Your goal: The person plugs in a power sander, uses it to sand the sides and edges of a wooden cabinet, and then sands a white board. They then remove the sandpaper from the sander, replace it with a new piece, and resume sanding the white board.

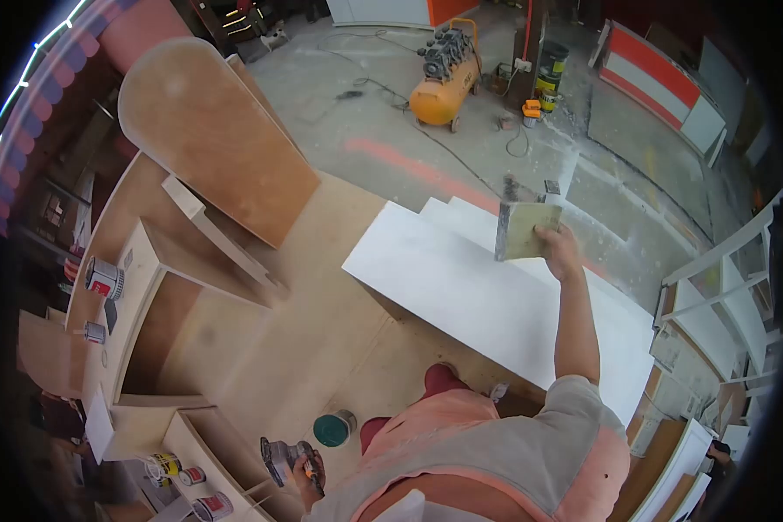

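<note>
My right hand [563, 250] pinches a flat, square, pale-yellow piece [527, 230] with a grey left edge, like a sheet of sandpaper. The arm reaches out above a long white panel [461, 278], and the square overlaps the panel's far edge in this view. Down at the lower left, my left hand [308, 480] is wrapped around a dark grey tool with a rounded head, which looks like a hand-held sander [285, 461]. Beside it, on the wooden floor, stands a can with a green top [332, 430].
A rounded brown board [217, 130] leans at the upper left. Paint cans [104, 278] stand on a curved wooden unit [148, 252]. An orange air compressor [446, 91] sits on the concrete, its hose trailing across. White shelf frames [713, 287] line the right side.
</note>
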`<state>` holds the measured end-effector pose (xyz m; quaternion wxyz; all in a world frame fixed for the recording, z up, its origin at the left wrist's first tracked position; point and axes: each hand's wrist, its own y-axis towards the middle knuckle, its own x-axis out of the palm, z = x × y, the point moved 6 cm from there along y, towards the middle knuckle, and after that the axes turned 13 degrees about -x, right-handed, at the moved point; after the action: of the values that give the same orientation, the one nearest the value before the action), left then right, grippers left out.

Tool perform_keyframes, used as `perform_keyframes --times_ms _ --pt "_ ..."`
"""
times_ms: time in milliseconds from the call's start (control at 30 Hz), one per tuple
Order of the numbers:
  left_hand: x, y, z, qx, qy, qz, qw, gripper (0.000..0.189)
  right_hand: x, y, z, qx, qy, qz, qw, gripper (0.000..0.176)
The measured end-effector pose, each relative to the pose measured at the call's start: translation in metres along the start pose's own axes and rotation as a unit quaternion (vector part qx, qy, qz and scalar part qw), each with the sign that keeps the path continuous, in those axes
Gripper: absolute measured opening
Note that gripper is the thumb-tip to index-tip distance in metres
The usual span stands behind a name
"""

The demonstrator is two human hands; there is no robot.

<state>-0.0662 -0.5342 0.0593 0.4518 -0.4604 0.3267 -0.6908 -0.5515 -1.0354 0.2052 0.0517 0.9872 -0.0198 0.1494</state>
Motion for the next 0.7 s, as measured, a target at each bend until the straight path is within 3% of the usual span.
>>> perform_keyframes --times_ms 67,133,167,233,333,567,700 --pt "-0.033 0.019 -0.001 -0.006 -0.021 0.010 1.000 0.034 -0.004 0.001 0.012 0.025 0.041 0.023 0.999 0.033" --pt "-0.064 0.045 -0.013 -0.121 -0.150 0.046 0.980 0.033 -0.004 0.003 0.026 0.025 0.129 0.052 0.990 0.034" --pt "-0.064 0.043 -0.017 -0.123 -0.148 0.048 0.980 0.033 -0.003 0.002 0.032 0.027 0.127 0.056 0.990 0.034" --pt "-0.043 0.028 -0.019 -0.045 -0.104 -0.025 0.993 0.030 -0.003 -0.003 0.039 -0.002 0.103 0.092 0.990 0.035" --pt "-0.047 0.027 -0.023 0.009 -0.114 -0.020 0.993 0.028 -0.013 -0.007 0.052 0.027 0.061 0.122 0.990 0.035" --pt "-0.034 0.015 -0.029 -0.014 -0.078 0.025 0.997 0.031 -0.034 -0.012 0.057 0.090 0.057 0.121 0.987 0.033" --pt "-0.036 0.019 -0.031 -0.010 -0.081 0.033 0.996 0.031 -0.032 -0.009 0.051 0.039 0.092 0.101 0.990 0.034"
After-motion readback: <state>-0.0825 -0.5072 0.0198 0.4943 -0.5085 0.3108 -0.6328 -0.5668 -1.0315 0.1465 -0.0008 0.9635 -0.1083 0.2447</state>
